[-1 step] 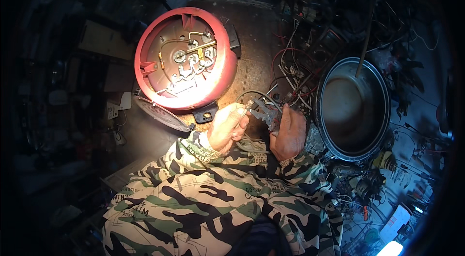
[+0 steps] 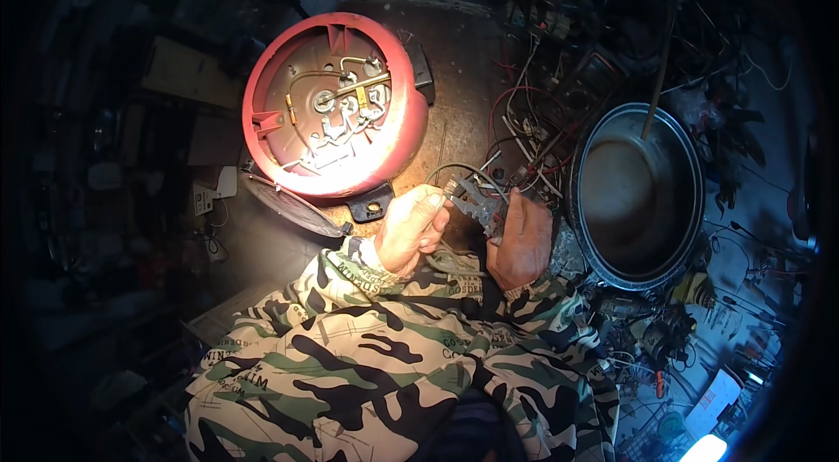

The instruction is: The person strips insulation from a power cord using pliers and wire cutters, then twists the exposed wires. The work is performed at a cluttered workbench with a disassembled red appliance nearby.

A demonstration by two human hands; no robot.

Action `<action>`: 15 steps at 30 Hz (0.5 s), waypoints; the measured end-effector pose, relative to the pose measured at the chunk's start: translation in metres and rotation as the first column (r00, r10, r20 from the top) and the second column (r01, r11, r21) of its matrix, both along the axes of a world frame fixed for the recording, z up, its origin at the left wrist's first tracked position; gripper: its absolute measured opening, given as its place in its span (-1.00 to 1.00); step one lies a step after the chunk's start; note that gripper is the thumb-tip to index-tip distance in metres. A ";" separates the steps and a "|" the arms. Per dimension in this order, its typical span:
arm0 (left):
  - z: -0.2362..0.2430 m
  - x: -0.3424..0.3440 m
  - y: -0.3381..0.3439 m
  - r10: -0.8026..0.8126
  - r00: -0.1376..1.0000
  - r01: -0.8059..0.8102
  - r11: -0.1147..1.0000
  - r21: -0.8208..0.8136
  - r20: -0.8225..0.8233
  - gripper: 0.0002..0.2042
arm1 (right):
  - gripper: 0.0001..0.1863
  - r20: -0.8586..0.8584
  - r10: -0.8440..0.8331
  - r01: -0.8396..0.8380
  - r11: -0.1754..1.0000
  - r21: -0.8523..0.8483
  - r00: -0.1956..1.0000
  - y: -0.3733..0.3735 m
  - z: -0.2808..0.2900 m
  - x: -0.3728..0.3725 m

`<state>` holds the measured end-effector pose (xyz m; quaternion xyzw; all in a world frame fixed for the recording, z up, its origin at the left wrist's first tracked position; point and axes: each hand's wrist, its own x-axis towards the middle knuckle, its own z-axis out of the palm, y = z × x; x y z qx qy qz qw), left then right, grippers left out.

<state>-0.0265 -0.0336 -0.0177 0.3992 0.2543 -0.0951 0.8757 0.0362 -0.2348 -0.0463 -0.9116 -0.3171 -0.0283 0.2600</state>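
My left hand (image 2: pixel 409 229) pinches the end of a thin grey cable (image 2: pixel 461 166) between thumb and fingers. The cable loops up behind and over toward the right. Closed round the handles of metal pliers (image 2: pixel 475 205), my right hand (image 2: pixel 523 243) keeps their jaws pointing at my left fingertips. Whether the jaws bite on the cable is too small to tell. Beyond my left hand lies an upturned red round appliance housing (image 2: pixel 409 134), its underside exposed with wires, terminals and a yellow-sleeved part inside. A black bracket with a hole (image 2: pixel 370 204) sticks out at its near side.
A deep metal inner pot (image 2: pixel 603 239) stands on the right. Tangled wires (image 2: pixel 529 125) lie between it and the housing on the brown work surface (image 2: pixel 463 51). A dark round lid-like piece (image 2: pixel 293 208) leans at the housing's near left. Assorted parts crowd the right side.
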 end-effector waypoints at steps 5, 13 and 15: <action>-0.004 0.001 0.000 -0.090 0.996 0.082 0.974 0.212 0.028 -0.74 | -0.31 -0.041 -0.020 0.019 1.000 -0.011 0.999 -0.004 -0.014 -0.008; -0.009 0.000 0.008 -0.210 0.975 0.181 0.937 0.297 0.068 -0.70 | -0.49 -0.520 0.142 -0.008 0.968 0.252 0.842 -0.013 -0.013 -0.013; -0.010 0.000 0.010 -0.229 0.969 0.195 0.942 0.273 0.096 -0.69 | -0.49 -0.618 0.185 -0.008 0.961 0.278 0.764 -0.016 -0.015 -0.014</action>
